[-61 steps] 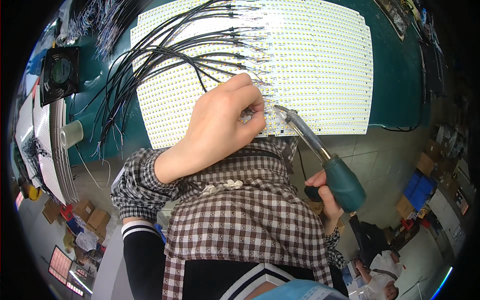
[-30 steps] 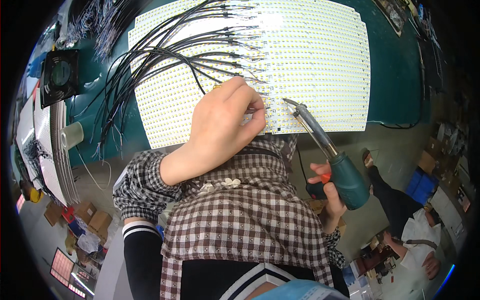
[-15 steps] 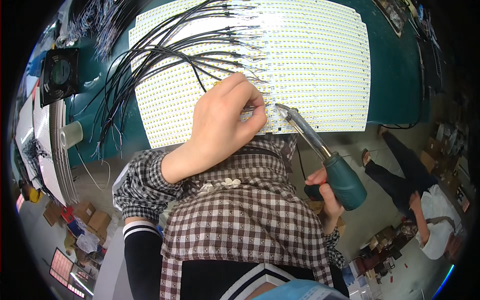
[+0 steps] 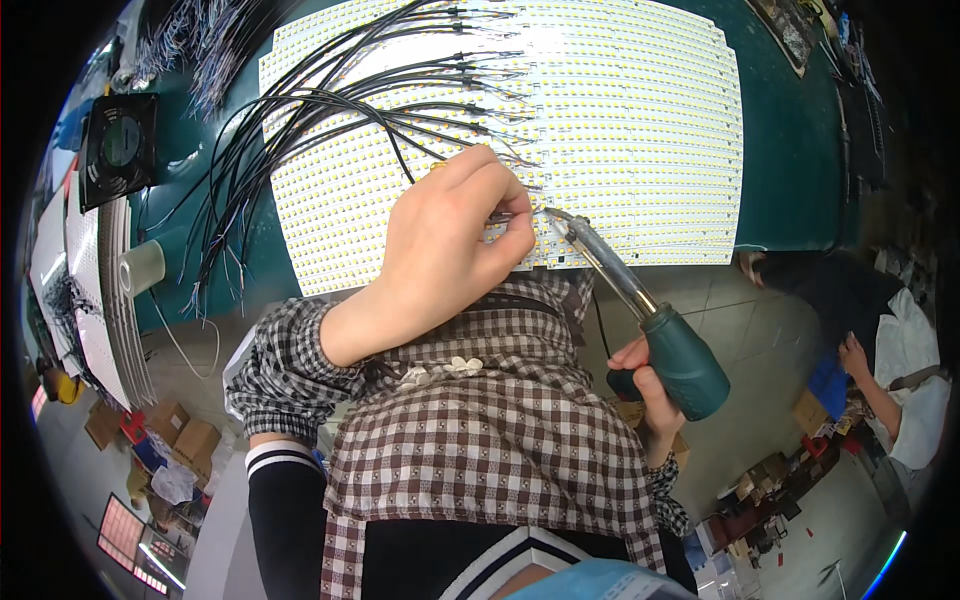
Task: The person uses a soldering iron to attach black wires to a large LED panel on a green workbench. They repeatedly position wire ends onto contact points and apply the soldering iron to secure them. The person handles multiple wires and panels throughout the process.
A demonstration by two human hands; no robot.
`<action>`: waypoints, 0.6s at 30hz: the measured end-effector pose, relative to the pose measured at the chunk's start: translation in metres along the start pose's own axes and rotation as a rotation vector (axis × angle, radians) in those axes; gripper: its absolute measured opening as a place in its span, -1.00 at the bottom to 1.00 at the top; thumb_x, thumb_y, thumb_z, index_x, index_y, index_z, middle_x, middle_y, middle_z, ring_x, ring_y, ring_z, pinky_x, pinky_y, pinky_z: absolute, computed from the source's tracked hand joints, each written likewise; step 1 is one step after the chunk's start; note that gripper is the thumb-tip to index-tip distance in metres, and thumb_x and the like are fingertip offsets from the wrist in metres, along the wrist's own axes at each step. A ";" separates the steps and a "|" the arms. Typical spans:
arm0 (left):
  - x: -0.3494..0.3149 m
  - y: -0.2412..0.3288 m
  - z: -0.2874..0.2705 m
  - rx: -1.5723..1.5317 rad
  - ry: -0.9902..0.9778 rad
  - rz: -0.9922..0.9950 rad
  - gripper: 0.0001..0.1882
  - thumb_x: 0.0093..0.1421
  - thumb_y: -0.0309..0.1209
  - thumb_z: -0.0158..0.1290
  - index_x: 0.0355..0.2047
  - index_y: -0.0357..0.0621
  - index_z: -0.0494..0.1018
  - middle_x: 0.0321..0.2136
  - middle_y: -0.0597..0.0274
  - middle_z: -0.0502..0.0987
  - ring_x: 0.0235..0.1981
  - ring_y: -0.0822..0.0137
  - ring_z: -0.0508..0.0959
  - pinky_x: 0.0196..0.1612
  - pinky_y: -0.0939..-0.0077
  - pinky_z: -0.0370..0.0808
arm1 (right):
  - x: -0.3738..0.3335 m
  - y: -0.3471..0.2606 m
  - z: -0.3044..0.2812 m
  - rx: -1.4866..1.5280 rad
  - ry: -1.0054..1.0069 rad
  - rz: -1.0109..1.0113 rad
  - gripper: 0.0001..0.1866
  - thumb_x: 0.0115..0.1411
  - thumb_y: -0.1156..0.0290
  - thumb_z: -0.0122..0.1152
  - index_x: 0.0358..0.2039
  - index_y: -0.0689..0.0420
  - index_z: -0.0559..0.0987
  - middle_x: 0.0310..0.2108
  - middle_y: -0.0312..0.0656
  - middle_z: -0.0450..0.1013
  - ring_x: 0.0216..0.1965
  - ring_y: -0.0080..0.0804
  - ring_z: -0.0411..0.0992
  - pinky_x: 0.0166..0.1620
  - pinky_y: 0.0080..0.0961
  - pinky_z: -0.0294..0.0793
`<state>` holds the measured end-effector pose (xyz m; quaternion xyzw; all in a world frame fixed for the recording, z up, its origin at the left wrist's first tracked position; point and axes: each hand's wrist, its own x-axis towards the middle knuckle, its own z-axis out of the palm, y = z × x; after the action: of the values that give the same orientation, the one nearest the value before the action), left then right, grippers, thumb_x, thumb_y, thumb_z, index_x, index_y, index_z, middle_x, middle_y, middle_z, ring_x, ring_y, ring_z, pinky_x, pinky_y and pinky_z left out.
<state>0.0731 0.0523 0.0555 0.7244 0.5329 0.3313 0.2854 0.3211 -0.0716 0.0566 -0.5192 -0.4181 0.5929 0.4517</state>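
Note:
White LED strip boards (image 4: 640, 150), dotted with rows of small yellow chips, lie side by side as a broad sheet on the green table. Over the sheet's near middle, my left hand (image 4: 450, 235) is closed in a pinch on the thin wires of a black cable (image 4: 397, 155); my fingers partly hide them. My right hand (image 4: 657, 400) grips a green-handled soldering gun (image 4: 688, 365) below the table edge. Its tip meets the board seam just right of my left fingertips, at the wire ends. Several other black cables (image 4: 300, 115) run leftward from the seam, their thin ends lying on the boards.
On the left are a black fan (image 4: 121, 150), a whitish roll (image 4: 142, 269) and stacked white panels (image 4: 105, 290). Bundled loose wires (image 4: 205, 60) lie at the far left. Another person (image 4: 905, 410) is at the right, beyond the table, near cardboard boxes (image 4: 765, 475).
The soldering gun has shifted slightly left, its tip closer to my left fingertips. My left hand stays almost still. The person at the right has moved farther right.

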 end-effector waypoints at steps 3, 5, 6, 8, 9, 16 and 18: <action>-0.001 0.002 0.000 0.007 -0.004 -0.001 -0.87 -0.13 -0.56 0.13 -0.57 -0.16 0.38 -0.56 0.23 0.41 -0.54 0.20 0.47 -0.52 0.37 0.39 | -0.002 0.001 0.000 -0.017 0.006 0.001 -0.75 0.15 0.39 0.17 -0.31 0.36 0.47 -0.39 -0.04 0.44 -0.33 -0.30 0.46 -0.22 -0.39 0.53; 0.000 0.002 -0.001 0.008 -0.003 0.002 -0.87 -0.13 -0.56 0.13 -0.57 -0.16 0.38 -0.56 0.23 0.41 -0.54 0.20 0.47 -0.52 0.37 0.39 | -0.001 0.000 0.001 -0.025 0.028 0.003 -0.72 0.09 0.45 0.24 -0.27 0.38 0.46 -0.42 -0.05 0.46 -0.36 -0.31 0.48 -0.24 -0.39 0.55; 0.000 0.002 -0.001 0.009 -0.002 0.004 -0.87 -0.13 -0.56 0.13 -0.57 -0.16 0.39 -0.56 0.23 0.41 -0.54 0.20 0.47 -0.52 0.37 0.39 | 0.000 0.001 0.002 -0.021 0.049 0.000 -0.67 0.03 0.52 0.30 -0.23 0.41 0.45 -0.45 -0.06 0.48 -0.39 -0.32 0.50 -0.25 -0.39 0.56; 0.000 0.002 -0.001 0.001 -0.010 -0.015 -0.87 -0.13 -0.56 0.13 -0.57 -0.16 0.39 -0.56 0.23 0.41 -0.54 0.19 0.47 -0.52 0.37 0.39 | -0.001 0.004 0.002 -0.004 0.081 -0.001 -0.59 -0.03 0.58 0.35 -0.18 0.43 0.43 -0.48 -0.07 0.50 -0.42 -0.33 0.52 -0.27 -0.39 0.58; -0.001 0.002 -0.001 -0.003 -0.015 -0.024 -0.87 -0.13 -0.55 0.13 -0.57 -0.16 0.39 -0.56 0.23 0.41 -0.53 0.19 0.47 -0.52 0.37 0.39 | -0.003 0.006 0.002 0.008 0.091 0.002 -0.59 -0.03 0.59 0.35 -0.17 0.43 0.43 -0.49 -0.07 0.50 -0.42 -0.33 0.52 -0.26 -0.38 0.58; 0.000 0.003 -0.003 0.003 -0.021 -0.022 -0.88 -0.12 -0.55 0.14 -0.57 -0.17 0.39 -0.56 0.22 0.42 -0.53 0.19 0.47 -0.51 0.37 0.40 | -0.003 -0.001 0.003 -0.021 0.035 -0.053 -0.60 0.17 0.34 0.16 -0.15 0.44 0.40 -0.39 -0.05 0.41 -0.36 -0.31 0.45 -0.23 -0.38 0.53; 0.000 0.004 -0.003 0.017 -0.022 -0.013 -0.88 -0.11 -0.55 0.13 -0.57 -0.17 0.39 -0.56 0.22 0.42 -0.53 0.19 0.47 -0.51 0.37 0.40 | -0.003 -0.001 0.003 -0.018 0.036 -0.058 -0.56 0.17 0.34 0.16 -0.11 0.47 0.36 -0.39 -0.05 0.42 -0.36 -0.31 0.45 -0.23 -0.38 0.53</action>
<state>0.0730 0.0510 0.0604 0.7269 0.5372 0.3169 0.2873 0.3181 -0.0744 0.0587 -0.5215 -0.4301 0.5662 0.4716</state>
